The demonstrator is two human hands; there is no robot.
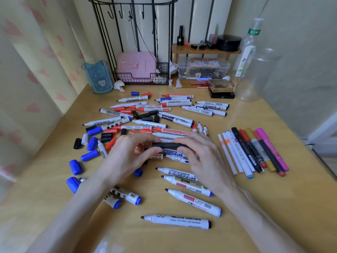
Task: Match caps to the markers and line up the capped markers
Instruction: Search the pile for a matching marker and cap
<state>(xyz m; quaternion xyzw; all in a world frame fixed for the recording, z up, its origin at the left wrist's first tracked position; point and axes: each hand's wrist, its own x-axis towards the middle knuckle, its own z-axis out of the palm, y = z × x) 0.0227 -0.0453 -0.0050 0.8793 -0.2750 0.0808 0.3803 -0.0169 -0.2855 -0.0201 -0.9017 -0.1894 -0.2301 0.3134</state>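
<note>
Hands [131, 154] [202, 154] grip black marker [169, 145] over scattered markers [164, 114].

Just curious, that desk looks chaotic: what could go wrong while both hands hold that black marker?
The left hand and right hand grip the black marker over a crowded pile; setting it down could scatter pens. The left forearm lies beside loose blue caps, which a nudge might roll off the table. Uncapped markers lie near the wrists and could ink skin.
</note>
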